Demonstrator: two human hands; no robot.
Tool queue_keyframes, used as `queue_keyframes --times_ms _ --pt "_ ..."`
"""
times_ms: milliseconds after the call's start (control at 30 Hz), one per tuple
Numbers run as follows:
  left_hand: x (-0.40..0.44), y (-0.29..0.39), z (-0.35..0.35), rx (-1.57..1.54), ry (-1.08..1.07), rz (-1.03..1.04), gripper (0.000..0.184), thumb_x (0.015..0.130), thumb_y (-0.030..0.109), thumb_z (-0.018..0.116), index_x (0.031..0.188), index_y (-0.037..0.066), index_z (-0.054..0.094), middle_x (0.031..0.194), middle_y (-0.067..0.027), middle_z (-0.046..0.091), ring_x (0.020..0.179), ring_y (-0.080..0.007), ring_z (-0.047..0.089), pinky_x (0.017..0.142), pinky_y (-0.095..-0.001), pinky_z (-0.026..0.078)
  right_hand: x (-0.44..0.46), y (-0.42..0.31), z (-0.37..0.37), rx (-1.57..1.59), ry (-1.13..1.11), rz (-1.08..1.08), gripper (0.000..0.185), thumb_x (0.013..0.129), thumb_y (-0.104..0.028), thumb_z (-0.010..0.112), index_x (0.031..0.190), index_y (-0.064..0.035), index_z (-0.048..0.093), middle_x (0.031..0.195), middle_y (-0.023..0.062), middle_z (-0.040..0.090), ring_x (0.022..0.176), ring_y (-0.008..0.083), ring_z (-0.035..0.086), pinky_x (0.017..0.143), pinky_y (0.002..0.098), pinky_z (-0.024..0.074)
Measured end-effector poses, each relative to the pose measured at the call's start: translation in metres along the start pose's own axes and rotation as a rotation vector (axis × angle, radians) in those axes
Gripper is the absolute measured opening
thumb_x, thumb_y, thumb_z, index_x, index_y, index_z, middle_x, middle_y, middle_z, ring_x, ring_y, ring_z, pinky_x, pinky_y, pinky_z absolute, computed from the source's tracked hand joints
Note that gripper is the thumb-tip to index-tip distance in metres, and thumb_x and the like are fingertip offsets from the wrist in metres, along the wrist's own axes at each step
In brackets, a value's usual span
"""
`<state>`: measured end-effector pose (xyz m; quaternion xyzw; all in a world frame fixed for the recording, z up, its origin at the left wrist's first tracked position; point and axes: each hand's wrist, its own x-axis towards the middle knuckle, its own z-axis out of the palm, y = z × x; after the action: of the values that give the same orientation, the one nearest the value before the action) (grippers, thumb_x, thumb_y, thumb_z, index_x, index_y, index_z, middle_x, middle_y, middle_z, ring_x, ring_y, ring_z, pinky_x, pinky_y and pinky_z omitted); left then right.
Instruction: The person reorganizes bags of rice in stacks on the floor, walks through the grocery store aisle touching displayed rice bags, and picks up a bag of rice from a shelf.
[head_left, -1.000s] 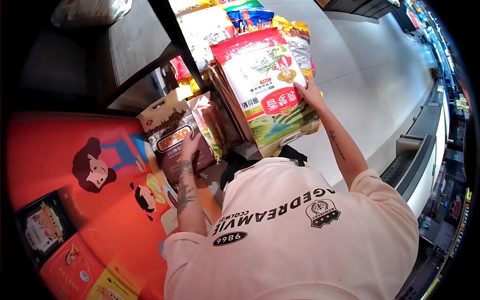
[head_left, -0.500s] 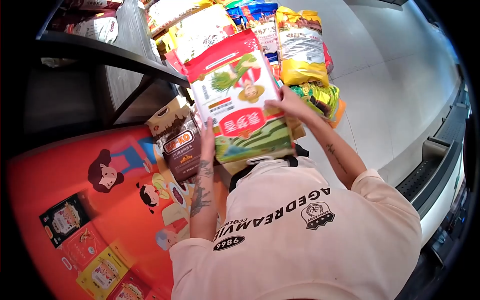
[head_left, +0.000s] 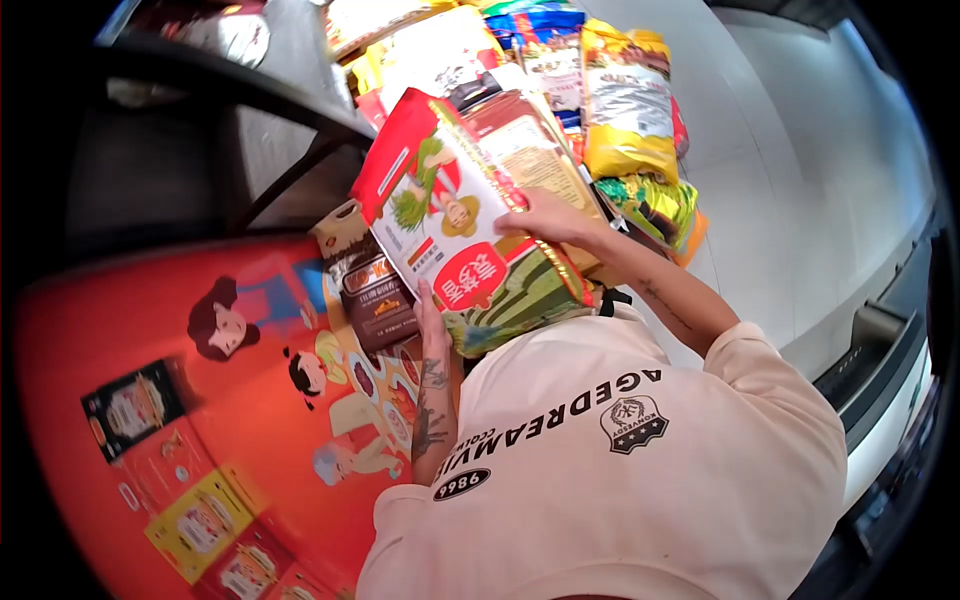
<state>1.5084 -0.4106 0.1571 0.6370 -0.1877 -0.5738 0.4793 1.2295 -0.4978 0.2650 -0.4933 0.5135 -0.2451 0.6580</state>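
A red, white and green rice bag (head_left: pixel 425 200) leans tilted in front of my body, with a farmer in a straw hat and terraced fields printed on it. My left hand (head_left: pixel 430 310) grips its lower left edge. On the right edge, my right hand (head_left: pixel 550 218) has its fingers over the side seam. Right behind it stands a brown and cream bag (head_left: pixel 530 140), partly covered. A dark brown KO-KO rice bag (head_left: pixel 375 290) is to the left, beside my left hand.
Yellow-and-white bags (head_left: pixel 628 100) and a green-and-yellow bag (head_left: pixel 650 205) are piled at the back right. A dark shelf frame (head_left: pixel 230 85) crosses the upper left. An orange printed panel (head_left: pixel 270 400) lies left, and a metal-edged counter (head_left: pixel 870 350) stands right.
The rice bag has turned, its top swinging left and its right side seam coming into view. The brown and cream bag behind it is now uncovered. Both hands keep their hold.
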Motion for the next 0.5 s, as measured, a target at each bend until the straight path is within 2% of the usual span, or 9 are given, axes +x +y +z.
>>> queue_keyframes --times_ms 100,167,267,300,367,400,433,467,500 --pt "0.003 0.021 -0.004 0.14 -0.033 0.136 0.05 0.091 0.04 0.05 0.11 -0.006 0.051 0.101 -0.0099 0.059 0.086 -0.0143 0.057 0.075 -0.0287 0.046 -0.008 -0.013 -0.008 -0.069 0.04 -0.048 0.039 0.072 -0.027 0.065 0.096 0.003 0.058 0.087 0.0064 0.061 0.079 0.0119 0.055 0.072 0.0249 0.0432" --pt "-0.004 0.048 0.009 0.145 -0.065 0.227 0.05 0.09 0.039 0.05 0.108 -0.007 0.053 0.1 -0.01 0.06 0.089 -0.014 0.055 0.075 -0.0282 0.044 -0.023 -0.025 -0.008 -0.021 0.145 -0.159 0.036 0.072 -0.027 0.065 0.092 0.0021 0.06 0.081 0.0072 0.062 0.072 0.0122 0.056 0.068 0.0252 0.0439" --pt "-0.017 0.088 0.034 0.186 -0.135 0.317 0.052 0.091 0.04 0.048 0.11 -0.008 0.051 0.099 -0.0096 0.06 0.091 -0.0141 0.054 0.078 -0.0283 0.043 -0.027 -0.008 -0.026 0.224 0.213 -0.112 0.033 0.073 -0.023 0.062 0.095 0.0024 0.058 0.085 0.0045 0.062 0.075 0.0096 0.055 0.07 0.0236 0.0435" --pt "-0.01 0.086 0.035 0.285 -0.153 0.303 0.053 0.091 0.042 0.047 0.113 -0.006 0.05 0.101 -0.0153 0.061 0.093 -0.0214 0.057 0.08 -0.0314 0.043 -0.032 -0.014 -0.027 0.308 0.265 -0.059 0.033 0.077 -0.024 0.06 0.097 0.0026 0.058 0.085 0.0039 0.061 0.074 0.0088 0.055 0.068 0.0233 0.0434" --pt "-0.017 0.096 0.048 0.698 -0.164 0.27 0.056 0.089 0.046 0.047 0.114 -0.004 0.049 0.101 -0.0223 0.06 0.097 -0.032 0.057 0.083 -0.0368 0.043 -0.029 0.0 -0.04 0.239 0.342 -0.099 0.035 0.082 -0.027 0.057 0.099 0.0033 0.058 0.085 0.0041 0.062 0.072 0.0092 0.056 0.067 0.0233 0.0442" --pt "-0.012 0.087 0.054 0.839 -0.197 0.239 0.058 0.087 0.048 0.049 0.115 -0.002 0.048 0.102 -0.0246 0.058 0.1 -0.0358 0.055 0.083 -0.0395 0.042 -0.021 0.018 -0.047 -0.024 0.409 -0.178 0.039 0.087 -0.032 0.053 0.099 0.0052 0.058 0.085 0.0074 0.063 0.073 0.014 0.058 0.069 0.0255 0.0453" --pt "-0.005 0.071 0.058 0.976 -0.231 0.213 0.061 0.085 0.05 0.05 0.117 -0.001 0.046 0.104 -0.027 0.057 0.103 -0.0396 0.053 0.084 -0.0423 0.042 -0.006 0.051 -0.062 -0.334 0.411 -0.181 0.048 0.087 -0.036 0.053 0.107 0.0063 0.052 0.09 0.0139 0.063 0.081 0.023 0.06 0.077 0.0301 0.0455" --pt "0.01 0.035 0.056 1.061 -0.213 0.425 0.064 0.082 0.051 0.052 0.117 -0.002 0.043 0.107 -0.0275 0.054 0.104 -0.04 0.051 0.084 -0.0445 0.042 0.006 0.09 -0.058 -0.404 0.547 -0.264 0.053 0.085 -0.039 0.054 0.113 0.0054 0.048 0.093 0.0173 0.062 0.086 0.027 0.06 0.08 0.0327 0.0447" --pt "0.009 0.025 0.061 1.06 -0.196 0.383 0.066 0.081 0.05 0.055 0.119 -0.002 0.041 0.111 -0.0289 0.05 0.106 -0.0415 0.049 0.085 -0.0451 0.042 0.009 0.098 -0.051 -0.474 0.681 -0.352 0.059 0.084 -0.042 0.055 0.118 0.0045 0.044 0.096 0.0208 0.061 0.091 0.031 0.06 0.083 0.0353 0.0439"
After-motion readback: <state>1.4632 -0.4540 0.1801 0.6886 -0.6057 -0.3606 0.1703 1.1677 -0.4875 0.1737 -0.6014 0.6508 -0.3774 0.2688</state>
